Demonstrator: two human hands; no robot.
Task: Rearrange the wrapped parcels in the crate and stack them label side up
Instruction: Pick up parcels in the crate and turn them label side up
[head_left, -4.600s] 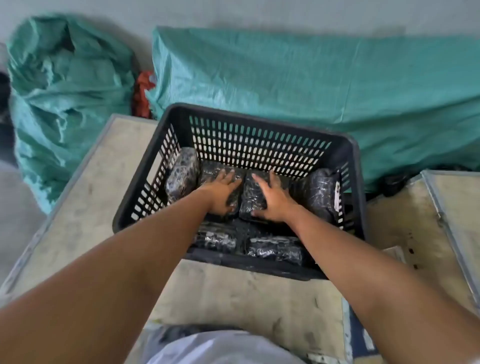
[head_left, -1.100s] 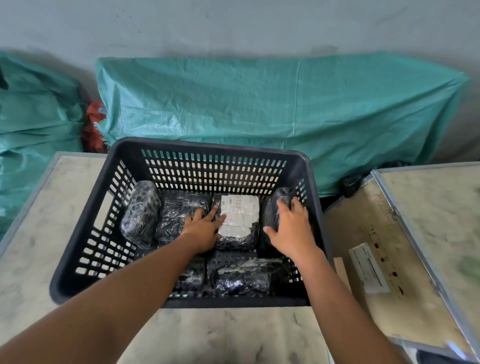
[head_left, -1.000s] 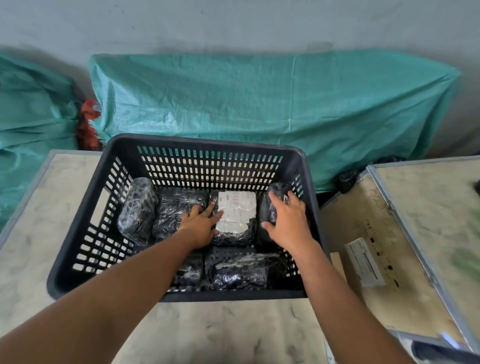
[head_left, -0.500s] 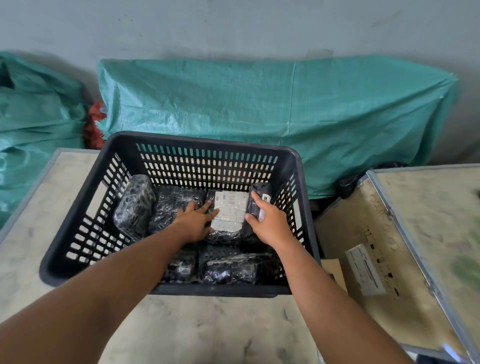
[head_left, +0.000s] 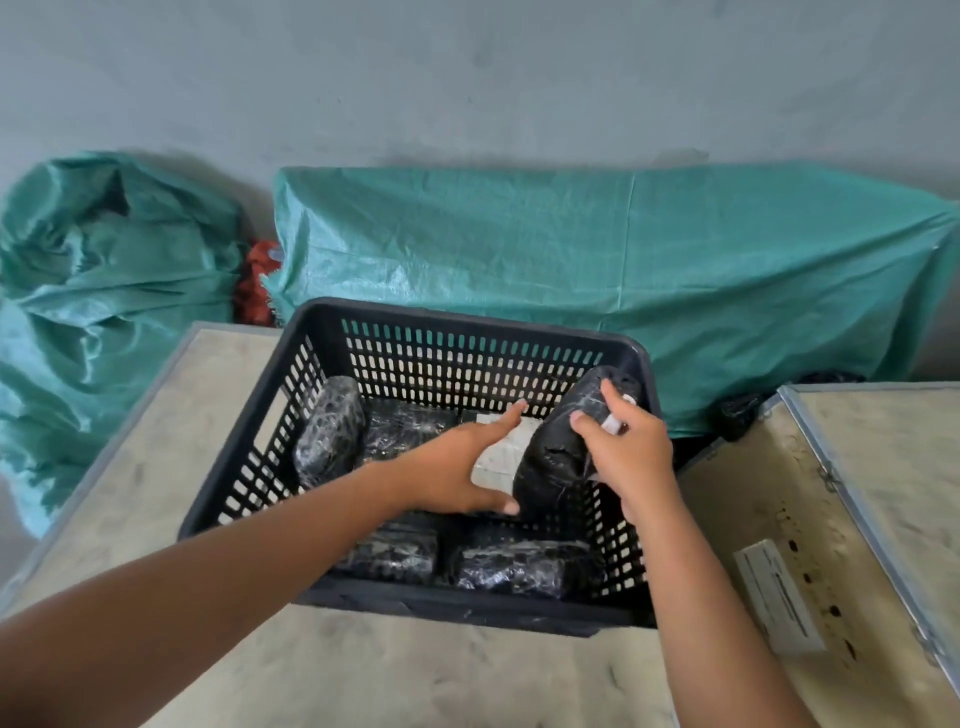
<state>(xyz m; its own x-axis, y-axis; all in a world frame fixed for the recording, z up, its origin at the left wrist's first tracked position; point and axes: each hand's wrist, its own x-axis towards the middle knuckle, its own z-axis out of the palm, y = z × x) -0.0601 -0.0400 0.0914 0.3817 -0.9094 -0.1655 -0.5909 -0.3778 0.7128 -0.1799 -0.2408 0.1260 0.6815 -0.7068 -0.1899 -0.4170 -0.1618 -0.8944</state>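
Note:
A black slatted crate (head_left: 467, 332) stands on a pale table and holds several black film-wrapped parcels. My right hand (head_left: 631, 452) grips one parcel (head_left: 558, 447), lifted and tilted on end at the crate's right side, a bit of white label under my fingers. My left hand (head_left: 457, 467) is spread open beside that parcel, thumb near its lower end. A parcel with its white label up (head_left: 501, 452) lies behind my left hand. Another parcel (head_left: 330, 431) leans at the left wall, one (head_left: 405, 428) lies flat next to it, and two (head_left: 395, 551) (head_left: 524, 569) lie along the near wall.
The table (head_left: 363, 675) extends in front and left of the crate. A second panel with a metal edge (head_left: 857, 519) and a white sticker (head_left: 779, 592) sits to the right. Green tarp bundles (head_left: 623, 270) (head_left: 93, 291) stand behind, against a grey wall.
My right hand has lifted the rightmost parcel up out of its row and tilted it. My left hand has left the middle parcels and opened toward the lifted one.

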